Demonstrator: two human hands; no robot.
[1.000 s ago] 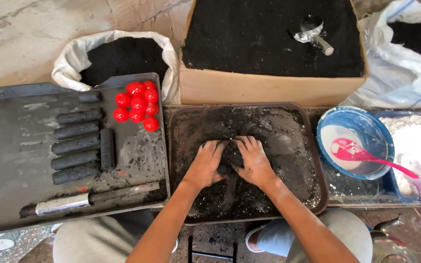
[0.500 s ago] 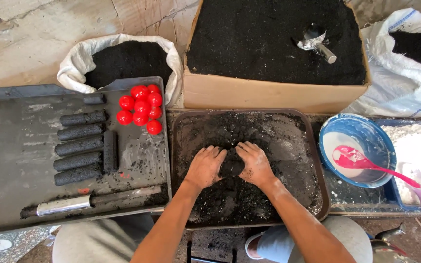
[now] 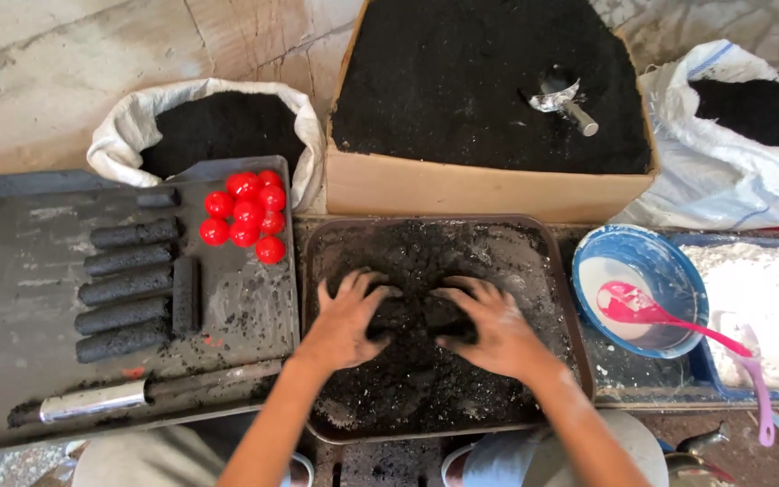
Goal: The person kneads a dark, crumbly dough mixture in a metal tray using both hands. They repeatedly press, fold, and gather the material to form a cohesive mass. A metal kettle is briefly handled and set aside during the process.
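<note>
My left hand (image 3: 346,320) and my right hand (image 3: 489,326) press from both sides on a lump of black powder mix (image 3: 418,314) in the middle of a dark metal tray (image 3: 552,261). The fingers of both hands curl around the lump. Loose black mix covers the tray's floor around them.
A flat grey board (image 3: 29,225) on the left bears several black rolled sticks (image 3: 123,289), small red caps (image 3: 247,215) and a metal tube (image 3: 92,401). Behind stand a cardboard box of black powder (image 3: 489,90) with a metal scoop (image 3: 565,97), and two sacks. Right: blue bowl (image 3: 642,271), pink spoon (image 3: 669,316), white powder (image 3: 768,298).
Both hands have drawn a little apart and shifted on the lump, fingers spreading wider around it. The view has tilted slightly.
</note>
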